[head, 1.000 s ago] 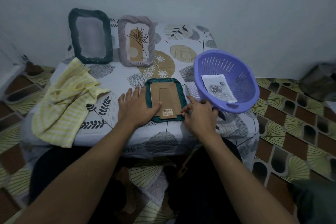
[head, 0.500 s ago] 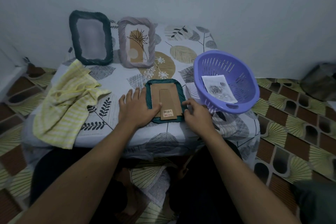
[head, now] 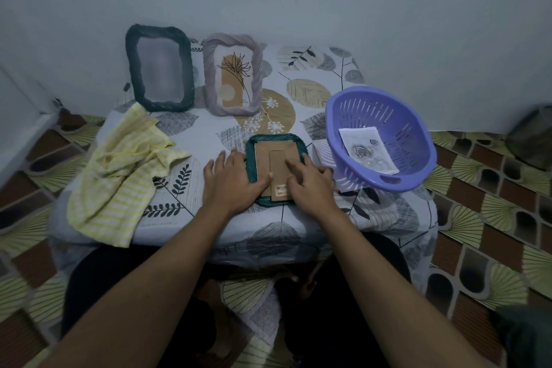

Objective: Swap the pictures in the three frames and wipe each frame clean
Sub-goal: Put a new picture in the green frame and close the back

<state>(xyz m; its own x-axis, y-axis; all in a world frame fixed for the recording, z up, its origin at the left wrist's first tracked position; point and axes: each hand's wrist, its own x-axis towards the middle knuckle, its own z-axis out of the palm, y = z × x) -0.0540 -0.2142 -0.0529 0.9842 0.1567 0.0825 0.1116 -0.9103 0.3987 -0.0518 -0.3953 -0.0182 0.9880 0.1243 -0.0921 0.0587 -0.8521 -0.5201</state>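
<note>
A teal frame (head: pixel 270 141) lies face down near the table's front edge, its brown cardboard back (head: pixel 276 155) up. My left hand (head: pixel 231 181) rests flat on the frame's left side, thumb on the cardboard. My right hand (head: pixel 310 185) lies over the frame's lower right, index finger pressing the cardboard. A dark green frame (head: pixel 159 67) with no picture and a mauve frame (head: pixel 233 73) holding a plant print stand upright at the back. A rose picture (head: pixel 366 151) lies in the purple basket (head: pixel 379 134). A yellow striped cloth (head: pixel 119 173) lies on the left.
The small table (head: pixel 313 92) has a leaf-patterned cover and stands against a pale wall. Another sheet of paper (head: pixel 321 146) peeks out beneath the basket. Patterned floor mat surrounds the table. A dark object (head: pixel 530 136) sits on the floor at far right.
My right hand moved left from the basket's rim onto the back of the teal frame, index finger now extended on the cardboard. The left hand stayed on the frame.
</note>
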